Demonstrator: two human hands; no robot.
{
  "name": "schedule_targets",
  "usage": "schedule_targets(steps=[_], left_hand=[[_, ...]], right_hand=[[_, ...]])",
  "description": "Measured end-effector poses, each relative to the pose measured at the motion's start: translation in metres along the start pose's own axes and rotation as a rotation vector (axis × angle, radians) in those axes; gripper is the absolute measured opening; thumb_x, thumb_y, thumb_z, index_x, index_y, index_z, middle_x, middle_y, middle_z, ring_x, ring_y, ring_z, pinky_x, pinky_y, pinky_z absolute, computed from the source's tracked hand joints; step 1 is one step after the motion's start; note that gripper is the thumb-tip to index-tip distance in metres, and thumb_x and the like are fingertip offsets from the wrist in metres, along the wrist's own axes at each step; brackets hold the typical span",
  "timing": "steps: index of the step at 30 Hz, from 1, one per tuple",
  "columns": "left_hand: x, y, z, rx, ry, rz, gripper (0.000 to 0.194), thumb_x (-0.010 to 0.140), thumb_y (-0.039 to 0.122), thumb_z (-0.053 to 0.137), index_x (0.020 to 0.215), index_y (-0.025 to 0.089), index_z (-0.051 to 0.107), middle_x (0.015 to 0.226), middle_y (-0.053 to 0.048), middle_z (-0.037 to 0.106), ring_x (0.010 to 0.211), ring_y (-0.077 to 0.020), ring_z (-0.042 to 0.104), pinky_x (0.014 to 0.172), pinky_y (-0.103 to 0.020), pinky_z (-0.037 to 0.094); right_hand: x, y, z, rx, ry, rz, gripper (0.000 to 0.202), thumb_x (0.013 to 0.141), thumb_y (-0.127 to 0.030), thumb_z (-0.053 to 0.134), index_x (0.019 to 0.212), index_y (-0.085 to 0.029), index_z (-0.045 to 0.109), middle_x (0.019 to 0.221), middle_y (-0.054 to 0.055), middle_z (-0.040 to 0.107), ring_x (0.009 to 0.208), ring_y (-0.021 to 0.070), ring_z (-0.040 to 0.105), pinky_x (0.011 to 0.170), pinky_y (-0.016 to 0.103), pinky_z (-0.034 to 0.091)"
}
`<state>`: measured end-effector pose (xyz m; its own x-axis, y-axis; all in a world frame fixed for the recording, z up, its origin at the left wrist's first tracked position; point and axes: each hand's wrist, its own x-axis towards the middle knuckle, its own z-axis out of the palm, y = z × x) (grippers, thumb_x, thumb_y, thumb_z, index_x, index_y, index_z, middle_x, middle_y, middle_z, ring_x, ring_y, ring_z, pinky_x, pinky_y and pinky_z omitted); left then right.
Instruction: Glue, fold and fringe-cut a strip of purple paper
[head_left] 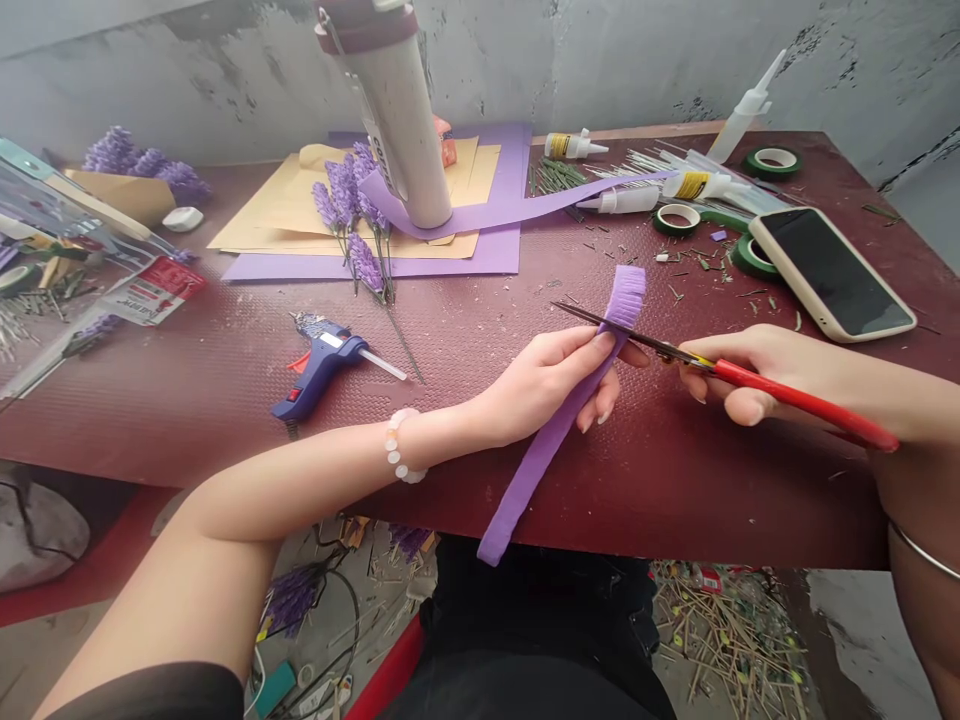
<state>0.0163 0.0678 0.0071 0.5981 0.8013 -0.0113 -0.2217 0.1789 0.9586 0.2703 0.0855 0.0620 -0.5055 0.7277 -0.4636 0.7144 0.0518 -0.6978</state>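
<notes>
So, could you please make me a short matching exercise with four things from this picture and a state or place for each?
Things:
1. Phone
2. Scissors
3. Glue gun
4. Fringed purple strip

States and places:
A. Pinched in the left hand
B. Blue body, lying to the left of both hands
C. Dark screen facing up
D. Red-handled, held in the right hand

Right pairs: 1-C, 2-D, 3-B, 4-A
</notes>
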Motion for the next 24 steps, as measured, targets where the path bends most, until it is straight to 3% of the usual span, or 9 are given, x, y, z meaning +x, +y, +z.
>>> schedule_targets(steps=[11, 16, 20, 24], left_hand=[[-0.001, -0.001, -0.001, 0.007, -0.005, 0.008, 0.049, 0.106, 0.061, 0.072, 0.105, 0.012, 0.072, 0.064, 0.005, 0.063, 0.05, -0.0076, 0.055, 0.054, -0.022, 0.045], [0.001, 0.001, 0.0, 0.014, 0.015, 0.004, 0.038, 0.111, 0.05, 0.07, 0.097, 0.015, 0.068, 0.061, 0.007, 0.06, 0.048, -0.0068, 0.054, 0.054, -0.02, 0.046], [0.006, 0.001, 0.001, 0.011, 0.125, -0.019, 0.032, 0.118, 0.023, 0.056, 0.086, 0.018, 0.059, 0.056, 0.01, 0.053, 0.043, -0.0048, 0.051, 0.051, -0.017, 0.044], [0.011, 0.002, 0.001, 0.004, 0.308, 0.015, 0.035, 0.118, 0.011, 0.048, 0.085, 0.017, 0.057, 0.056, 0.011, 0.055, 0.042, -0.0034, 0.051, 0.049, -0.015, 0.043]], right_hand=[[0.01, 0.014, 0.0, -0.002, -0.027, -0.069, 0.091, 0.057, -0.115, 0.062, 0.07, -0.025, 0.056, 0.061, -0.005, 0.045, 0.06, 0.0149, 0.032, 0.06, 0.036, 0.025], [0.009, 0.017, -0.001, -0.135, 0.08, -0.099, 0.091, 0.062, -0.115, 0.059, 0.081, -0.026, 0.06, 0.065, -0.003, 0.052, 0.063, 0.017, 0.038, 0.061, 0.036, 0.031], [0.016, 0.033, -0.001, -0.219, 0.126, -0.107, 0.077, 0.067, -0.101, 0.066, 0.087, -0.027, 0.063, 0.077, 0.005, 0.07, 0.066, 0.0254, 0.058, 0.063, 0.039, 0.041], [0.019, 0.04, 0.004, -0.32, 0.237, -0.034, 0.06, 0.071, -0.082, 0.071, 0.098, -0.029, 0.068, 0.094, 0.01, 0.08, 0.078, 0.0358, 0.073, 0.069, 0.044, 0.049]])
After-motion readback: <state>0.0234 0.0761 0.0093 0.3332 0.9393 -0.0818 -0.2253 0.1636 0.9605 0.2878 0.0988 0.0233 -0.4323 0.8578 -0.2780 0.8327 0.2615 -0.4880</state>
